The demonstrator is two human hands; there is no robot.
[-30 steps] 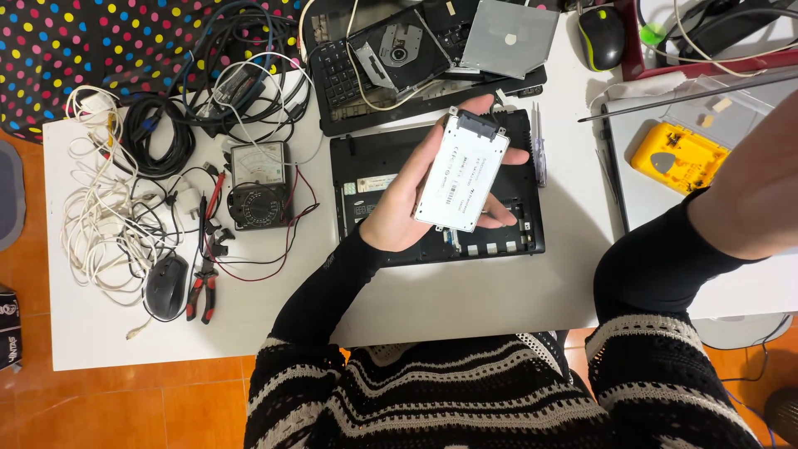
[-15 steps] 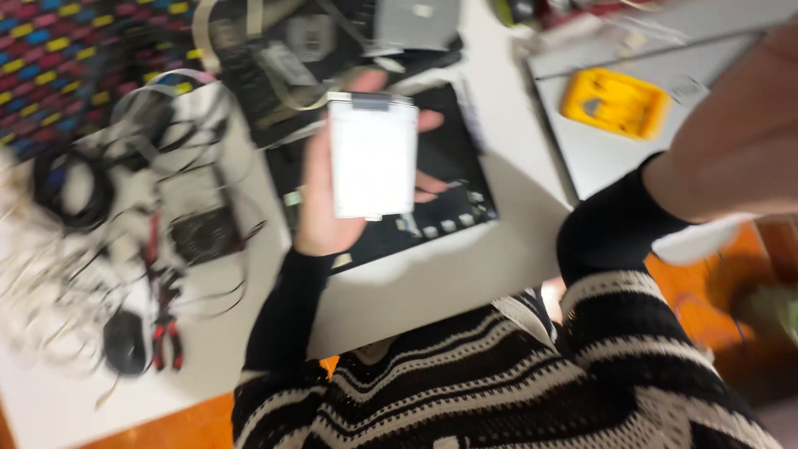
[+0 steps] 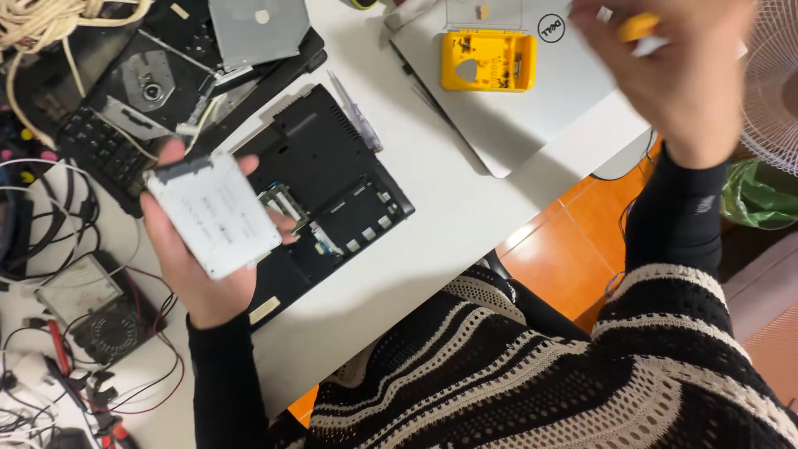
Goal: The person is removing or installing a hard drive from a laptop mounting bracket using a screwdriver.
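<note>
The drive (image 3: pixel 214 214) lying in the left hand (image 3: pixel 195 266) is showing a pale silver-white face with faint grey markings. Under it, the open laptop (image 3: pixel 332 187) is looking matt black, with small green and white parts inside. The table (image 3: pixel 449 224) is showing white. A bright yellow case (image 3: pixel 488 60) is sitting on a silver-grey laptop (image 3: pixel 532 108). The right hand (image 3: pixel 673 75) is gripping something orange-yellow (image 3: pixel 638 27). The sleeves are showing black, and the knitted top (image 3: pixel 532 374) is running in black and cream stripes. The floor (image 3: pixel 565 241) is glowing orange. The pliers (image 3: pixel 58 349) are showing red handles, and a green bag (image 3: pixel 756 195) is showing at the right edge.
</note>
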